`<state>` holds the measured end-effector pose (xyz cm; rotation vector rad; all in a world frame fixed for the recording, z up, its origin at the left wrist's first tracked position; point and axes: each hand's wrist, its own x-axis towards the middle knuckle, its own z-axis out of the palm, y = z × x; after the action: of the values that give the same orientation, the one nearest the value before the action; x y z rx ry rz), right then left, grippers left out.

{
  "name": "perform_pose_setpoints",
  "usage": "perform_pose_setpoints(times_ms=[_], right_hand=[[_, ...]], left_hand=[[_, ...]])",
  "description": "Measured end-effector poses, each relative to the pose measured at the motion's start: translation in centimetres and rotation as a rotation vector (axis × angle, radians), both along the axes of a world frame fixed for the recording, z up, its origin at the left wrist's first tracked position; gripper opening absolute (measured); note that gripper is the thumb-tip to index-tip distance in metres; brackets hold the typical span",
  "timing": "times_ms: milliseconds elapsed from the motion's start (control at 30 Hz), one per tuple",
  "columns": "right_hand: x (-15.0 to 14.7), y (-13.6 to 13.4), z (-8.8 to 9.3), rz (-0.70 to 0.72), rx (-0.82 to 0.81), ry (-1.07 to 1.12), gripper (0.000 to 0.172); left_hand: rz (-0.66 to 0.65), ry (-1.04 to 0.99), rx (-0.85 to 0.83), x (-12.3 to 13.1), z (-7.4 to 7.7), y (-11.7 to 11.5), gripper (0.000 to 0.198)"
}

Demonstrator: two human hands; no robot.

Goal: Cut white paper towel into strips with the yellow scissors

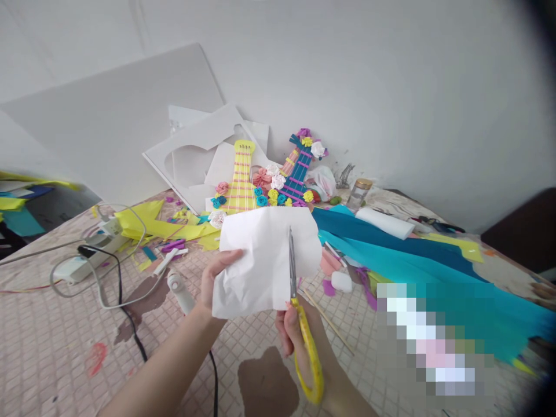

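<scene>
My left hand [214,278] is closed on the left edge of a crumpled white sheet of paper [260,260], holding it up above the table. My right hand [290,330] grips yellow-handled scissors [304,339]. Their metal blades [292,260] point upward and lie across the right part of the sheet, cutting into it from the lower edge. Behind the paper stand two craft guitars, one yellow [242,182] and one blue [299,171], trimmed with small paper flowers.
Teal paper sheets [417,260] spread over the right of the table. Yellow paper scraps [152,226], a power strip with cables [87,260] and a white glue gun [180,289] lie at left. White foam boards [130,133] lean on the wall. A glass jar [359,194] stands behind.
</scene>
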<state>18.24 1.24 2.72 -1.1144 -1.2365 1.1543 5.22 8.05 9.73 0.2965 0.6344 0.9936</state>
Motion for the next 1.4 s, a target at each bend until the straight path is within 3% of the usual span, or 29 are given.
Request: perform_pose_setpoints(times_ms=[200,533,700,1067,1200,1400], right_hand=[[0.2,0.1,0.6,-0.036,0.002,-0.046,0.05],[0.4,0.3,-1.3,0.046,-0.033,0.069,0.048],[0.3,0.2,-0.1,-0.011,0.003,0.013,0.051],[1.0,0.0,1.3,0.011,0.025,-0.073,0.05],[1.1,-0.1,1.1,0.02,0.018,-0.053,0.05],[0.8,-0.2,1.1,0.053,-0.007,-0.041,0.052]], left_hand=[[0.043,-0.047,-0.055,0.1,-0.1,-0.1,0.012],[0.043,0.002,-0.042,-0.1,-0.1,0.3,0.021],[0.036,-0.005,-0.038,0.1,0.0,0.2,0.017],[-0.025,-0.005,-0.028,0.3,-0.4,0.0,0.01],[-0.053,0.01,0.043,-0.1,-1.3,0.2,0.008],[-0.015,-0.15,0.267,-1.1,-3.5,0.9,0.032]])
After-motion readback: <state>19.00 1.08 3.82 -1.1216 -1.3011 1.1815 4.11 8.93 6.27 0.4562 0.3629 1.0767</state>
